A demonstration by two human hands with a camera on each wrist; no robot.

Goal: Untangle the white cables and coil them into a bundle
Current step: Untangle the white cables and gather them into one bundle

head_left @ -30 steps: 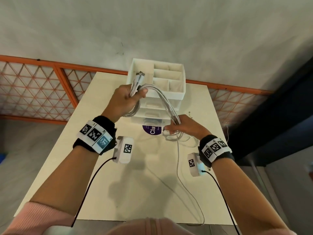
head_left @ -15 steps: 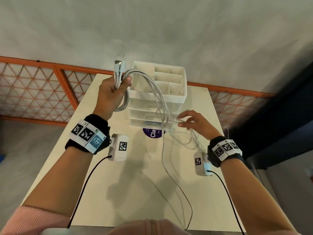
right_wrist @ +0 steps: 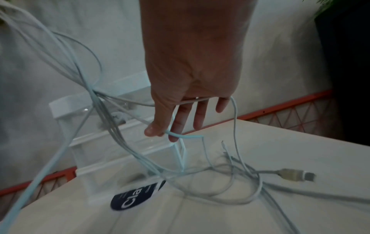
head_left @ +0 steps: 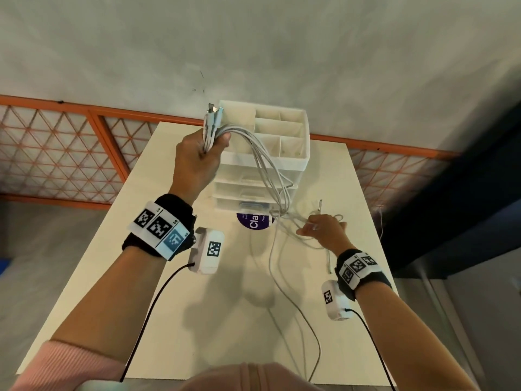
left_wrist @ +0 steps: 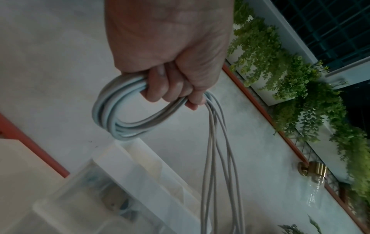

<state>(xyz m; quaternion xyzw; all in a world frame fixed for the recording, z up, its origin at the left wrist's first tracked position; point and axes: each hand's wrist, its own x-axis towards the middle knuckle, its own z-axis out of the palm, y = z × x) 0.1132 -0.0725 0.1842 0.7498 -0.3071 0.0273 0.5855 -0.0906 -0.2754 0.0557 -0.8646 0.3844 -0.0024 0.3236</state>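
Several white cables (head_left: 267,170) run from my raised left hand (head_left: 197,162) down to a loose tangle on the table (head_left: 197,320). The left hand grips a coiled loop (left_wrist: 112,114) in its fist (left_wrist: 170,88), and the plug ends (head_left: 212,114) stick up above it. Lower right, my right hand (head_left: 321,230) is among the loose strands. Its thumb and forefinger (right_wrist: 160,131) pinch one strand (right_wrist: 186,136), and another strand lies across the fingers. A cable end with a metal plug (right_wrist: 292,174) lies on the table.
A white drawer organiser (head_left: 282,162) stands at the table's far middle, just behind the hanging cables. A round dark label (head_left: 253,221) lies in front of it. An orange lattice railing (head_left: 56,153) runs behind the table. One cable trails over the near edge.
My left hand lifted the coiled bundle higher. My right hand let go of the bunched cables, opened, moved right and down, and now pinches a single loose strand.
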